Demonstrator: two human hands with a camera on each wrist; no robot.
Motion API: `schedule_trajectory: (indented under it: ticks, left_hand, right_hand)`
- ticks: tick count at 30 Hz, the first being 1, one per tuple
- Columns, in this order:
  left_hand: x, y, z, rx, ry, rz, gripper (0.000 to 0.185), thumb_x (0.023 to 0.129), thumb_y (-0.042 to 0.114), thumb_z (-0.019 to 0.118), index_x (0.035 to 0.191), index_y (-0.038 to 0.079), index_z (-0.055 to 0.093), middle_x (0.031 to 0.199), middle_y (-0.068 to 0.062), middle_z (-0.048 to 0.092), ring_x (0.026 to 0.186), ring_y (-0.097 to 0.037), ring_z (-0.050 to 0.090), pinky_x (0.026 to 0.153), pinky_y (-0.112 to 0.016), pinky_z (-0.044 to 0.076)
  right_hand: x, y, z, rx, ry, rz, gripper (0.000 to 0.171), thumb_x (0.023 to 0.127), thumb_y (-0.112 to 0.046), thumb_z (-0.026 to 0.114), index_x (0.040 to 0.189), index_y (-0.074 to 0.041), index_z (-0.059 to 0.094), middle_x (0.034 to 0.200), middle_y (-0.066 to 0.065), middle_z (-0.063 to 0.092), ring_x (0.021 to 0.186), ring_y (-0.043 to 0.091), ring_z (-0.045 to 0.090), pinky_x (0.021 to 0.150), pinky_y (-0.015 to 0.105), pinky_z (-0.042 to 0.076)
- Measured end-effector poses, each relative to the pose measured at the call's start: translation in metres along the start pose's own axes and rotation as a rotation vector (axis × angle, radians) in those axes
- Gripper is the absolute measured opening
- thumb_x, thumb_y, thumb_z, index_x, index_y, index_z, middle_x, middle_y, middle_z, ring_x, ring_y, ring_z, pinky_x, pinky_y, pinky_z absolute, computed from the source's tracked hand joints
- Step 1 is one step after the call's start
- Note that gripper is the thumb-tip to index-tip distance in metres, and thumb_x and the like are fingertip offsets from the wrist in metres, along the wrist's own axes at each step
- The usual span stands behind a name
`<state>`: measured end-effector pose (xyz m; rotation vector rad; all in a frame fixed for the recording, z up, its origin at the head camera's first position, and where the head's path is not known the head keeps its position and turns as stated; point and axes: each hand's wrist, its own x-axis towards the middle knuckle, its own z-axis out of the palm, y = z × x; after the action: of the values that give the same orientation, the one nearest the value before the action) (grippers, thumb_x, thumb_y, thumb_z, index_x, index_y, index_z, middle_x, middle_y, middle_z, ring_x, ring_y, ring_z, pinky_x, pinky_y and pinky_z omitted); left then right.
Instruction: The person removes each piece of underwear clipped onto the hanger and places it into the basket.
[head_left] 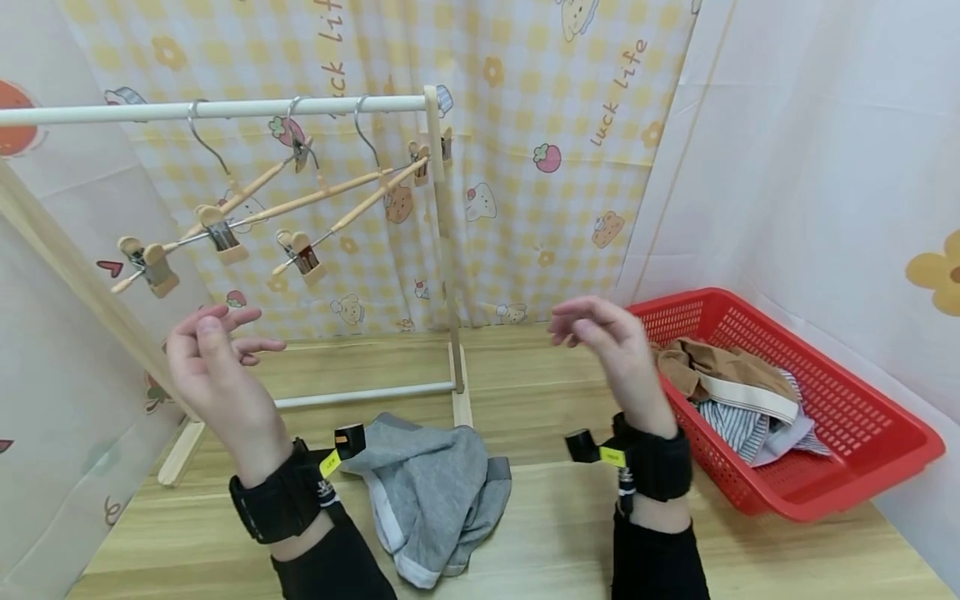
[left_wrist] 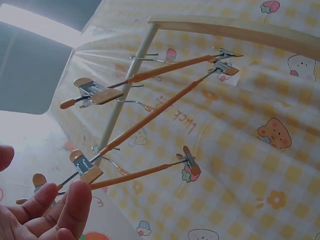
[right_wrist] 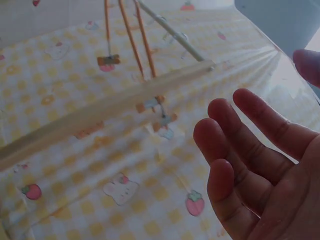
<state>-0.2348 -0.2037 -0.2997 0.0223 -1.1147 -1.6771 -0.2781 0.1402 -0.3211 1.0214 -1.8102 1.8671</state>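
Observation:
Both hands are raised above the wooden table [head_left: 765,558], palms turned toward the rack, and hold nothing. My left hand [head_left: 213,346] hangs below several wooden clip hangers [head_left: 225,229] on the white rail [head_left: 210,108]; its fingers [left_wrist: 65,205] are relaxed near a clip [left_wrist: 86,167]. My right hand [head_left: 600,333] is open to the right of the rack's upright post [head_left: 444,250], fingers [right_wrist: 250,145] loosely spread. A grey garment [head_left: 431,492] lies crumpled on the table between my wrists.
A red plastic basket [head_left: 847,433] at the right holds a brown garment [head_left: 712,371] and a striped one [head_left: 738,429]. The rack's base bar [head_left: 360,396] lies across the table. A yellow checked curtain [head_left: 540,167] hangs behind.

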Motion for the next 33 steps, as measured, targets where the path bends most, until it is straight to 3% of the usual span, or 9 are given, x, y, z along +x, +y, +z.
schedule_trajectory:
  ticks: [3,8,14,18,21,24,27,28,33]
  left_hand:
    - [-0.002,0.002,0.001,-0.023,-0.002,0.012,0.022,0.099,0.016,0.055,0.102,-0.004,0.063,0.092,-0.02,0.066,0.052,-0.021,0.059,0.059,-0.025,0.034]
    - [-0.006,0.003,0.004,-0.067,-0.003,0.013,0.021,0.098,0.015,0.056,0.099,-0.005,0.062,0.088,-0.02,0.067,0.055,-0.023,0.059,0.057,-0.024,0.034]
    - [-0.008,0.004,0.005,-0.099,-0.011,0.082,0.02,0.098,0.014,0.057,0.096,-0.004,0.065,0.087,-0.024,0.066,0.057,-0.022,0.06,0.053,-0.023,0.033]
    - [-0.007,0.005,0.004,-0.143,0.002,0.072,0.02,0.098,0.013,0.057,0.096,-0.006,0.064,0.084,-0.023,0.067,0.057,-0.022,0.06,0.051,-0.022,0.033]
    - [-0.007,0.005,0.003,-0.165,0.005,0.06,0.02,0.098,0.011,0.056,0.096,-0.007,0.063,0.082,-0.022,0.067,0.058,-0.023,0.06,0.05,-0.022,0.034]
    - [-0.007,0.005,0.003,-0.178,0.007,0.055,0.019,0.098,0.011,0.056,0.095,-0.007,0.063,0.081,-0.022,0.066,0.06,-0.024,0.06,0.049,-0.022,0.033]
    - [-0.007,0.005,0.003,-0.183,0.006,0.058,0.019,0.098,0.01,0.056,0.095,-0.007,0.063,0.081,-0.022,0.066,0.06,-0.024,0.06,0.049,-0.022,0.033]
    - [-0.007,0.005,0.004,-0.183,0.005,0.06,0.019,0.098,0.01,0.056,0.095,-0.008,0.063,0.081,-0.022,0.066,0.06,-0.024,0.06,0.049,-0.022,0.033]
    - [-0.006,0.005,0.005,-0.184,0.008,0.063,0.019,0.098,0.009,0.056,0.094,-0.008,0.064,0.08,-0.022,0.066,0.059,-0.024,0.06,0.048,-0.022,0.035]
  right_hand:
    - [0.003,0.007,0.027,-0.052,-0.15,0.06,0.025,0.096,-0.006,0.055,0.112,0.012,0.061,0.099,0.013,0.069,0.086,0.02,0.065,0.077,0.03,0.052]
    - [0.003,0.028,0.067,-0.124,-0.398,0.17,0.022,0.098,-0.014,0.061,0.115,-0.001,0.067,0.104,0.007,0.069,0.089,0.021,0.063,0.078,0.033,0.05]
    - [-0.004,0.059,0.108,-0.022,-0.66,0.459,0.031,0.103,-0.026,0.053,0.128,-0.01,0.061,0.107,0.007,0.066,0.084,0.036,0.065,0.074,0.039,0.053]
    - [-0.013,0.078,0.13,-0.11,-0.779,0.584,0.044,0.103,-0.034,0.054,0.139,-0.01,0.054,0.127,0.006,0.061,0.077,0.033,0.067,0.069,0.032,0.052]
    - [-0.021,0.09,0.14,-0.19,-0.84,0.621,0.049,0.102,-0.037,0.054,0.142,-0.009,0.05,0.134,0.004,0.057,0.088,0.022,0.068,0.076,0.028,0.052]
    - [-0.027,0.097,0.146,-0.199,-0.863,0.662,0.046,0.102,-0.036,0.056,0.138,-0.008,0.053,0.119,0.002,0.064,0.088,0.02,0.068,0.077,0.029,0.054]
    - [-0.03,0.1,0.148,-0.158,-0.849,0.716,0.037,0.1,-0.033,0.058,0.128,-0.009,0.059,0.096,0.0,0.065,0.064,0.025,0.066,0.062,0.031,0.055]
    - [-0.03,0.1,0.148,-0.154,-0.846,0.72,0.034,0.1,-0.033,0.059,0.125,-0.009,0.06,0.092,0.0,0.064,0.064,0.024,0.066,0.061,0.031,0.055]
    - [-0.027,0.1,0.145,-0.131,-0.831,0.715,0.023,0.098,-0.028,0.064,0.112,-0.01,0.066,0.084,0.001,0.066,0.064,0.026,0.067,0.061,0.031,0.055]
